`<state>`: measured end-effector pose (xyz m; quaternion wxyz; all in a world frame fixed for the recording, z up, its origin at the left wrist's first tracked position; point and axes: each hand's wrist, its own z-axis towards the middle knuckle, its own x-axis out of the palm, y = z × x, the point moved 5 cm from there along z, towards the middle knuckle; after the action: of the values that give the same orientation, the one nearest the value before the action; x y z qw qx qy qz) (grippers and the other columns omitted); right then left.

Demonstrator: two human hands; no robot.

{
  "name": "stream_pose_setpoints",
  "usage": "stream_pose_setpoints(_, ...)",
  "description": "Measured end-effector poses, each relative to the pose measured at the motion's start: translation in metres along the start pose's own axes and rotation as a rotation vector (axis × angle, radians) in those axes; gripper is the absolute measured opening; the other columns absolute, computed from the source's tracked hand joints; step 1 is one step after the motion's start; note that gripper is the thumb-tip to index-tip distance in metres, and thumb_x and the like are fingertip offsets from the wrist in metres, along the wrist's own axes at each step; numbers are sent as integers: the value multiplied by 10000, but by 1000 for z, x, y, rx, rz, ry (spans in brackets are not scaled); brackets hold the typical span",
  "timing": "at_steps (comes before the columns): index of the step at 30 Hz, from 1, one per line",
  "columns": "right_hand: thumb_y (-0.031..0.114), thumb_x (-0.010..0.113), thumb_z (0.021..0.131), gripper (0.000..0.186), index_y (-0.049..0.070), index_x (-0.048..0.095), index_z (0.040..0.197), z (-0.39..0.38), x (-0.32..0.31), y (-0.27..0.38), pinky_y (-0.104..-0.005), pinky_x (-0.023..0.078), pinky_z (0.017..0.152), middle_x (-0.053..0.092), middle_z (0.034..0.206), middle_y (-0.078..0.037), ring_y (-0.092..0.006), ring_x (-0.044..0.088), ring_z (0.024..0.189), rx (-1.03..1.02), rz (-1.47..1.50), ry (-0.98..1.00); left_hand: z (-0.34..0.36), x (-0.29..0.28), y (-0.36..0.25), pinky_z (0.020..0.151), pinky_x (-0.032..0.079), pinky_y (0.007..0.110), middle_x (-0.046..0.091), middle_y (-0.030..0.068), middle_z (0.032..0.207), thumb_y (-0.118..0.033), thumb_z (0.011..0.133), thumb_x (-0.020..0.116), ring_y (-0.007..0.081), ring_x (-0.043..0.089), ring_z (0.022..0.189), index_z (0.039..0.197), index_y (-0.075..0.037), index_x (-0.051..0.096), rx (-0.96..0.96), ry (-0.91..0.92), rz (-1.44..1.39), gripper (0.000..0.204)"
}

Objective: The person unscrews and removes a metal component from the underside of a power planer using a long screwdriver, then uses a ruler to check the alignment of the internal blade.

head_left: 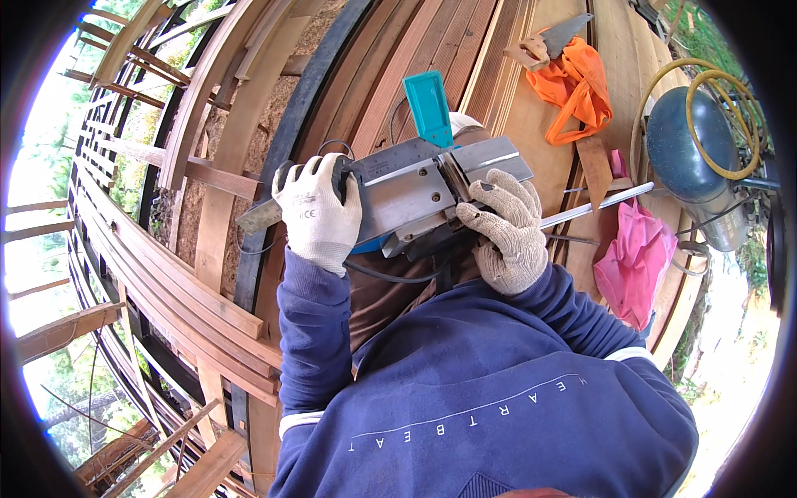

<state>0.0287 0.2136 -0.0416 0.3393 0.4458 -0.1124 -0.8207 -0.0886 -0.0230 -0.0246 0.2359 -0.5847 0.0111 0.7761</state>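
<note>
An electric hand planer (403, 195) lies over my lap with its metal sole facing up and the cutter slot showing across it. My left hand (318, 203), in a pale work glove, is closed round the black grip at its left end. My right hand (508, 232), in a worn, dirty glove, has its fingers bent against the planer's edge beside the cutter slot. Whether anything small is between those fingertips is hidden. Behind the planer a teal plastic piece (427, 108) stands up; its join to the tool is hidden. A dark cord (398, 276) loops below the planer.
Long wooden boards (432, 41) stretch away ahead. A handsaw (564, 35), an orange cloth (577, 87) and a pink cloth (635, 261) lie at the right. Beyond stands a dark tank (691, 137) with a yellow hose (693, 100). Timber framing (220, 183) with gaps is at left.
</note>
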Motion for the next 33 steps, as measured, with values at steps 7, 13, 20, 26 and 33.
stream_pose_setpoints(7,36,692,539,577,138,785,1098,0,-1,0,-570,452,997,710,1194,-138,-419,612,1194,-11,5,-9,0,-1,-2,1077,364,497,703,85,1004,-178,850,705,321,639,1019,1054,-134,691,3,19,20,209)
stream_pose_setpoints(13,39,694,538,585,139,781,1108,0,-1,1,-570,450,1004,709,1189,-135,-417,611,1196,-13,-14,-2,-1,-1,-2,1080,360,498,702,85,1004,-175,850,699,319,638,1019,1052,-135,690,13,-6,22,206)
stream_pose_setpoints(20,49,699,520,601,141,781,1108,-2,0,-1,-571,442,1014,706,1190,-130,-417,606,1208,-4,-5,-3,0,-3,-5,1079,365,496,707,87,1009,-171,849,697,316,640,1021,1058,-132,696,-2,12,30,213)
stream_pose_setpoints(26,55,692,502,621,140,779,1110,0,-1,0,-563,445,1004,706,1187,-131,-416,606,1208,-12,-9,-2,0,-4,-7,1072,373,492,710,82,991,-171,842,707,313,643,1010,1059,-133,707,13,-10,50,220)
stream_pose_setpoints(33,51,691,494,628,136,777,1110,0,0,-1,-549,451,979,705,1175,-130,-416,612,1189,-37,-3,-30,-1,-6,-10,1066,374,487,712,68,979,-172,833,721,308,642,1007,1042,-141,715,16,-15,46,211)
